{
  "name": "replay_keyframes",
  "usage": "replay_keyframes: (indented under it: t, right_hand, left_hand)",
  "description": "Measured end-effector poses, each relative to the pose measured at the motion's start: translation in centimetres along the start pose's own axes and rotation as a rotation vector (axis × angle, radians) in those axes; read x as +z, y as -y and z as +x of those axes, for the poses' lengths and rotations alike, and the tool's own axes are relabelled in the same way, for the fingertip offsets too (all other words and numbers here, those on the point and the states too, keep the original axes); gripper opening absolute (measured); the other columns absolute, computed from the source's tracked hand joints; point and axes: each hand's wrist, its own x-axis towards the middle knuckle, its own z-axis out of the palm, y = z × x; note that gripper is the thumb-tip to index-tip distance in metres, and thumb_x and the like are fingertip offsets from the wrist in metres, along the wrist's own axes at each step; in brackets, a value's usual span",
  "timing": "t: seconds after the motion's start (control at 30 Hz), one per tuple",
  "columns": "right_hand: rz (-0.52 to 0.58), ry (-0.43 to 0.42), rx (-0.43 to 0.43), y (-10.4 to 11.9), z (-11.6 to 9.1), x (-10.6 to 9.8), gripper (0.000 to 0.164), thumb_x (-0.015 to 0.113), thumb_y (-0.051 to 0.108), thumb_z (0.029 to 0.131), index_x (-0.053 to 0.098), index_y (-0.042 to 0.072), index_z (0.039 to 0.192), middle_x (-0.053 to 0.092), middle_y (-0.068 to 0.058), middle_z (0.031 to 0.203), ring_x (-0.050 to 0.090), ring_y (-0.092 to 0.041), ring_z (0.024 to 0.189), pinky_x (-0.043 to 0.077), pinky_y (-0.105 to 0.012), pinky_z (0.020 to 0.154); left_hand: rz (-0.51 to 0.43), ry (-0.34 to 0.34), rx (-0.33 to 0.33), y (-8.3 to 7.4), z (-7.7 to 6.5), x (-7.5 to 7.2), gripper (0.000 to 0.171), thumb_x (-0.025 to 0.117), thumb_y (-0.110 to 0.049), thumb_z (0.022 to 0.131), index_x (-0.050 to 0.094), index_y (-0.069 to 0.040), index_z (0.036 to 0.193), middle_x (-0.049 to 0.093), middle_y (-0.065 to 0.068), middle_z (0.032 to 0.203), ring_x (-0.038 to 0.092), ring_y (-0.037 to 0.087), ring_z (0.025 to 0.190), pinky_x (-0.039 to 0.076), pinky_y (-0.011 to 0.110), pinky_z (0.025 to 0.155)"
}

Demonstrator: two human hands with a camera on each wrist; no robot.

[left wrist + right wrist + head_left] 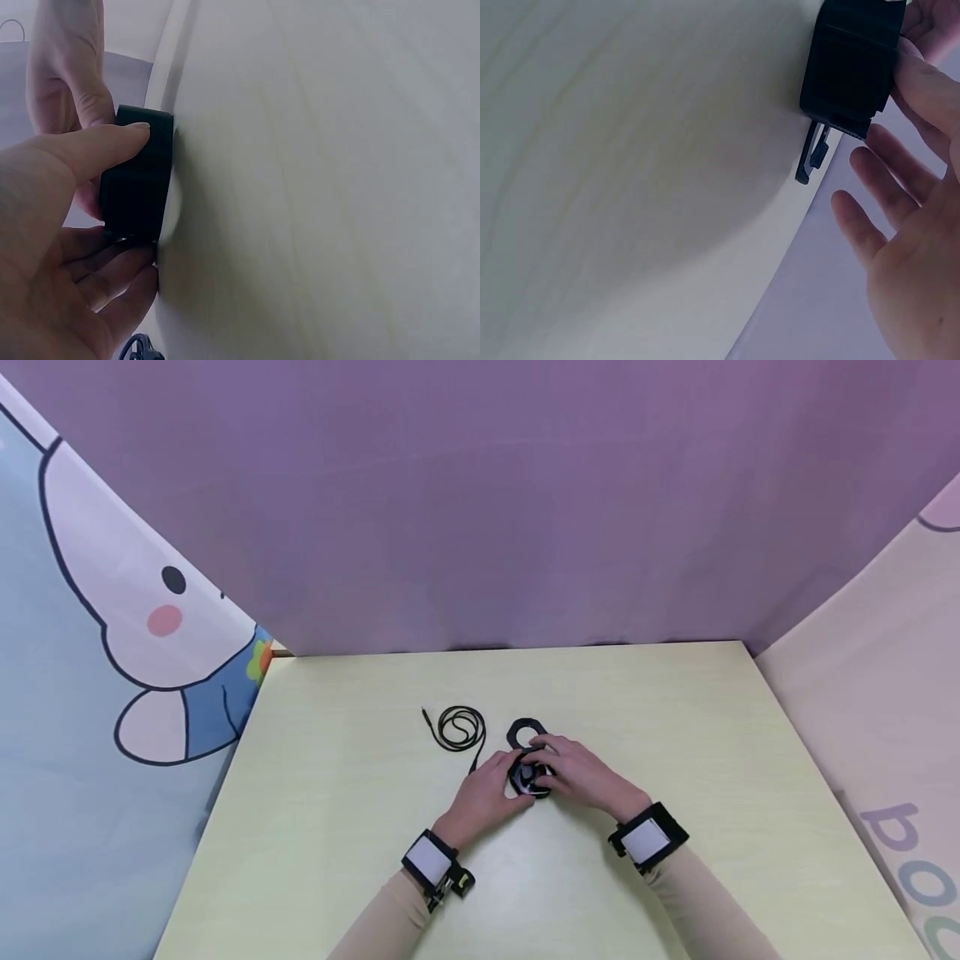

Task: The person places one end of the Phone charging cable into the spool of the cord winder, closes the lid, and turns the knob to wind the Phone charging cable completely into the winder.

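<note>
A black octagonal housing [530,788] with a shiny, dark interior sits on the table between both hands. My left hand [480,795] grips its left side; the left wrist view shows the thumb on one wall of the housing [139,184] and the fingers around the opposite side. From the right, my right hand [583,774] curves its thumb and fingers over the open top. In the right wrist view several of its fingers [889,191] stand off the housing [851,71]. A flat black octagonal ring [513,733] lies just behind. What the right fingertips touch inside is hidden.
A coiled black cable [442,741] lies left of the ring, its plug end pointing away and its other end running toward my left hand. Pale table [360,760] surrounds these things. A purple curtain [480,527] hangs behind, with printed cloth on both sides.
</note>
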Motion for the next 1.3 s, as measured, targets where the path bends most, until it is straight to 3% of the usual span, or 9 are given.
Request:
replay_keyframes:
  t: [0.23, 0.67, 0.93, 1.3]
  right_hand:
    - [0.029, -0.002, 0.113, 0.3, -0.1, 0.5, 0.038, 0.079, 0.021, 0.091, 0.071, 0.005, 0.125, 0.060, -0.021, 0.137, 0.061, -0.037, 0.123, 0.051, -0.053, 0.103]
    - [0.023, -0.098, 0.198, 1.2, -0.1, 1.2, 0.037, 0.083, 0.023, 0.088, 0.073, 0.006, 0.119, 0.064, -0.016, 0.128, 0.065, -0.034, 0.112, 0.054, -0.051, 0.097]
    - [-0.022, -0.172, 0.197, 1.7, 0.0, 1.8, 0.038, 0.086, 0.023, 0.085, 0.073, 0.001, 0.113, 0.065, -0.015, 0.122, 0.067, -0.033, 0.107, 0.056, -0.049, 0.091]
    - [-0.031, -0.170, 0.272, 2.2, 0.0, 2.0, 0.041, 0.086, 0.028, 0.085, 0.073, 0.001, 0.112, 0.065, -0.014, 0.122, 0.067, -0.031, 0.105, 0.057, -0.048, 0.087]
  left_hand:
    - [-0.015, 0.012, -0.009, -0.1, 0.0, 0.2, 0.077, 0.077, -0.043, 0.092, 0.046, -0.008, 0.153, 0.060, 0.007, 0.140, 0.064, 0.021, 0.118, 0.054, 0.039, 0.100]
    - [-0.029, -0.007, 0.005, -0.1, -0.1, 0.0, 0.076, 0.079, -0.040, 0.091, 0.048, -0.007, 0.152, 0.062, 0.008, 0.137, 0.064, 0.022, 0.117, 0.055, 0.041, 0.099]
    - [-0.023, -0.029, 0.021, 0.1, 0.0, 0.1, 0.075, 0.080, -0.039, 0.090, 0.050, -0.007, 0.150, 0.063, 0.007, 0.136, 0.064, 0.021, 0.118, 0.054, 0.040, 0.100]
    - [-0.035, -0.022, 0.014, 0.1, 0.0, 0.2, 0.075, 0.080, -0.039, 0.090, 0.050, -0.006, 0.150, 0.063, 0.007, 0.135, 0.064, 0.021, 0.118, 0.054, 0.040, 0.100]
